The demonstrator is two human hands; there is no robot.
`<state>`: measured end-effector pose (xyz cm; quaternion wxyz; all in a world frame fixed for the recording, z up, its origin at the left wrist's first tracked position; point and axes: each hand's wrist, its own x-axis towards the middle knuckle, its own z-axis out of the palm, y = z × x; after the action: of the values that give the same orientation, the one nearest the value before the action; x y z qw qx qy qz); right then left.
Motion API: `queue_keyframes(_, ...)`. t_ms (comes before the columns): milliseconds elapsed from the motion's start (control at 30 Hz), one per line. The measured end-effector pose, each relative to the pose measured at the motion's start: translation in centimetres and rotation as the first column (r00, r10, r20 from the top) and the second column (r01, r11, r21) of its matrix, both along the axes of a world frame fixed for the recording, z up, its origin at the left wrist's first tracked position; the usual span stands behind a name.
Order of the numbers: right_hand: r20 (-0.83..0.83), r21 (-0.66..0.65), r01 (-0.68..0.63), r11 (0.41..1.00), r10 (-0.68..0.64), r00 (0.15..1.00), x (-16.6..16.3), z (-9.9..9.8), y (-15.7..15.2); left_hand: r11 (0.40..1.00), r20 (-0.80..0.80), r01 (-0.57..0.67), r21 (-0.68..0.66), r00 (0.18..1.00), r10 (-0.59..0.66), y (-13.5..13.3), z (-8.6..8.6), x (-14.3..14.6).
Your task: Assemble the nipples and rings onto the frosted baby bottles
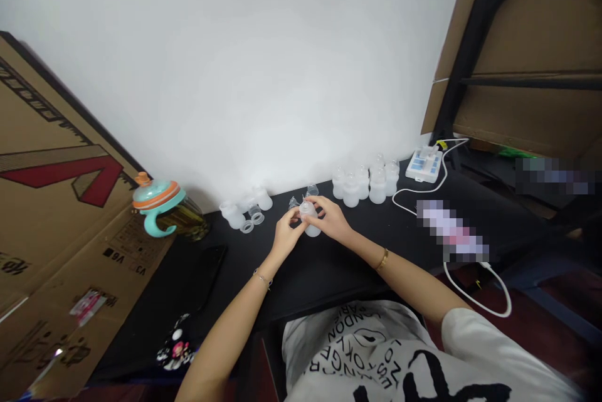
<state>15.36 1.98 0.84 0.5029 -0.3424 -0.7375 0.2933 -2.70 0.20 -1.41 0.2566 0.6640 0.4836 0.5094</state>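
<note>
In the head view, a small frosted white baby bottle [312,230] stands upright in front of me on the black table. My left hand [286,232] has its fingers closed at the left of the bottle's collar. From the other side my right hand [333,221] pinches the top with thumb and fingers. Just behind my hands lie small clear plastic pieces [312,190], partly hidden. To the left are several bottles without tops [232,214] and translucent screw rings [247,226]. Several bottles with clear tops [350,192] stand upright at the right.
A teal-lidded drinking jug [162,201] stands left against a cardboard box. Nearby lie a dark flat device [209,276] and a keychain-like charm [176,349]. A white power strip [423,163] with a cable sits at the back right. A white wall rises behind the table.
</note>
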Motion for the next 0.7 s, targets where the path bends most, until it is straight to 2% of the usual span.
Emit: queue_keyframes(700,0.03,0.032,0.001,0.999,-0.002,1.0,0.09,-0.09,0.14,1.0,0.007,0.017,-0.016,1.0,-0.017,-0.06,0.08,0.03)
